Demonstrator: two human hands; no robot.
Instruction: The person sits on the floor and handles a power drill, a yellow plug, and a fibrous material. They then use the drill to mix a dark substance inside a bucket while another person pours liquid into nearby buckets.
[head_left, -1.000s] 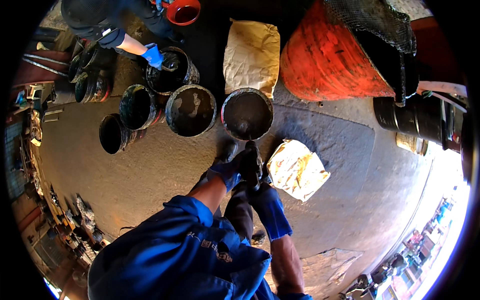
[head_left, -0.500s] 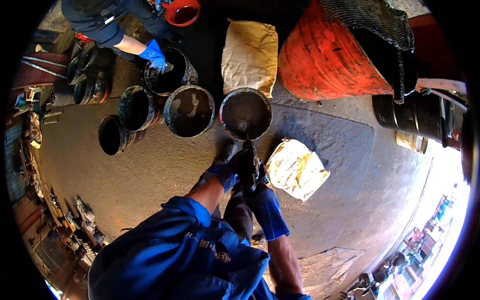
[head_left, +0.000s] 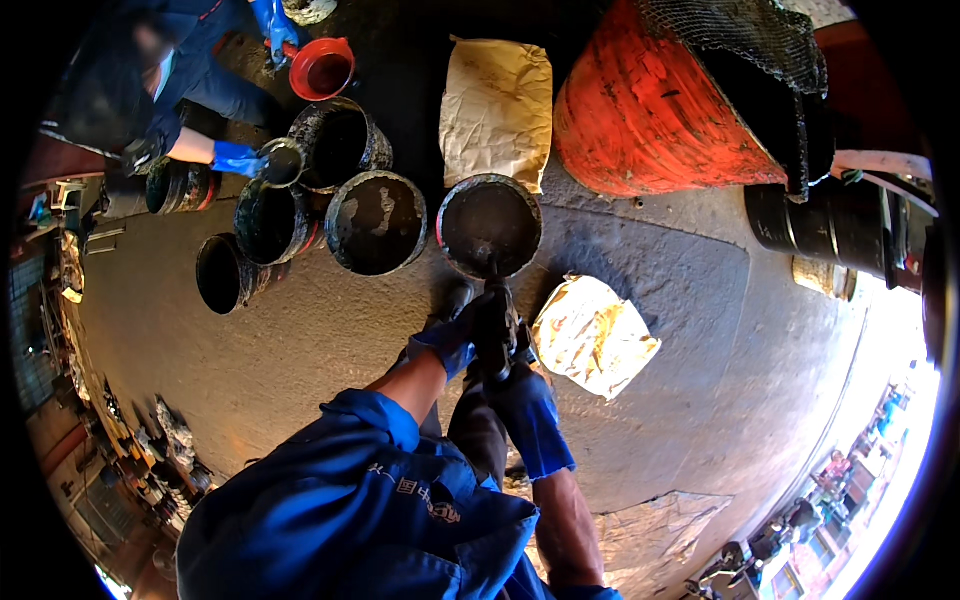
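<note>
I see both arms reach forward, the left hand and right hand wrapped around a dark tool. Just ahead of the hands, its thin end dips into a round bucket.

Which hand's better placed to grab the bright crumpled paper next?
Likely the right hand: it's nearer the bright crumpled paper. The left hand sits across the dark tool. Both appear to grip that tool.

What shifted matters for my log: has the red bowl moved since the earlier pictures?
Yes: the red bowl has moved left and closer to the dark bucket below it in view.
</note>
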